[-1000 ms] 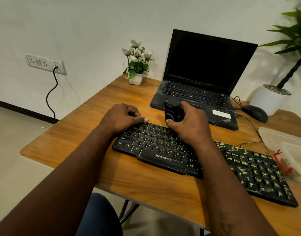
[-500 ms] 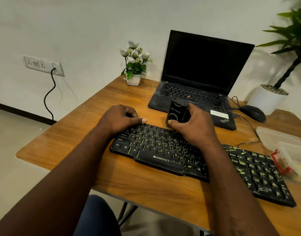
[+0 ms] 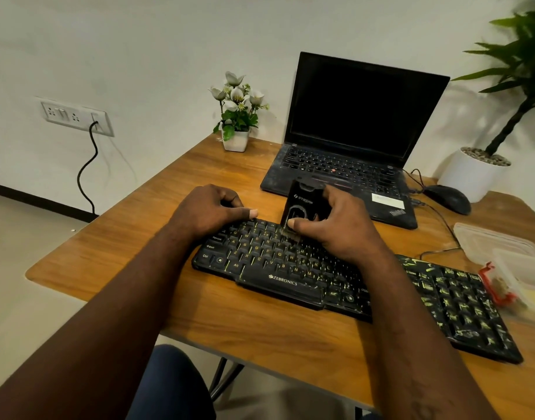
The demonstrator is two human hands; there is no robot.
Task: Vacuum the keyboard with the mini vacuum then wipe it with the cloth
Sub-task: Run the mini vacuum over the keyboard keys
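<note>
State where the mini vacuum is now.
Head view, centre: the mini vacuum rests on the keyboard, held by the right hand, just in front of the laptop.

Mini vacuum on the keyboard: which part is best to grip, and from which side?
Grip the mini vacuum by its body above the brush, from the right, as the right hand does: thumb on the front, fingers round the far side. It stands nearly upright, brush down on the keyboard, leaving its body free.

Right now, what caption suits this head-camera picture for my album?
The right hand holds a mini vacuum, brush down, on the keyboard while the left hand braces its far-left corner.
</note>
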